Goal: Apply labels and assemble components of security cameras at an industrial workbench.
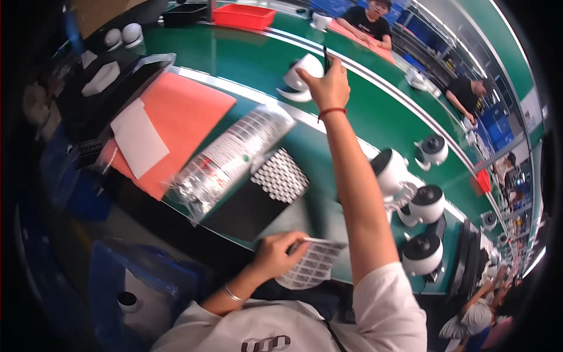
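My left hand point(277, 256) is low in front of me, thumb and fingers pinching the edge of a sheet of printed labels point(314, 265). Stretched far forward over the green conveyor, my right hand point(331, 87) grips a white rounded device point(306, 70) with a curved base. That device is tilted, and its far side is hidden by my fingers. A thin dark strip stands beside my fingers; I cannot tell whether it belongs to the device. Right of my forearm are similar white devices with black round tops, among them one device point(422, 254) near the table edge.
A clear-wrapped roll of labels point(234, 152) lies left of a black-and-white patterned piece point(281, 176). Beyond them is an orange sheet point(182, 111) with white paper point(139, 138). A red bin point(243, 16) stands at the back. Other people sit across the conveyor point(234, 61).
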A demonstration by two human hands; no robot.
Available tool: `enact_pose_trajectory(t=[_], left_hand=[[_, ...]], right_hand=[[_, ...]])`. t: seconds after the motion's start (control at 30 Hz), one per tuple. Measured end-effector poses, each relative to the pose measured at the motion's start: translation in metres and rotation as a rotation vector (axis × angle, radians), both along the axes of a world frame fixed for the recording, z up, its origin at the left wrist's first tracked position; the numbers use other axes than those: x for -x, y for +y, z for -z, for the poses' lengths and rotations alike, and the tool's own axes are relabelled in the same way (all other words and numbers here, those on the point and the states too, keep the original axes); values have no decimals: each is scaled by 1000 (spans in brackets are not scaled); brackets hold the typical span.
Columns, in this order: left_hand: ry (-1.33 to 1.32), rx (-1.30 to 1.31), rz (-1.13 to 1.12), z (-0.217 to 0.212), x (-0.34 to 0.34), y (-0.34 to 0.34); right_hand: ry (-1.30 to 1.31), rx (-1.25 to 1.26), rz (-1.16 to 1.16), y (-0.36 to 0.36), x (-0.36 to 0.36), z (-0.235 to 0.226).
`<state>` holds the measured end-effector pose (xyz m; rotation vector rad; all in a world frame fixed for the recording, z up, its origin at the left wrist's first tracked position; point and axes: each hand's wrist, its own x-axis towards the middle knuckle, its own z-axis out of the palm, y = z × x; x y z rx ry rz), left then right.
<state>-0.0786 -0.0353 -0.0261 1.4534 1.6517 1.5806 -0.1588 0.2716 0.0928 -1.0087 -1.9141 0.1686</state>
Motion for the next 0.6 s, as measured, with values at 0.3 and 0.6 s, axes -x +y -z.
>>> enact_pose_trajectory(t=[0.3,0.6], left_hand=[[-47,-130,-11,-2,5,4],[-545,-1,8,5,10,-4]], right_hand=[[-405,185,64,58,32,14],[-516,125,93,-58,-68,-1]])
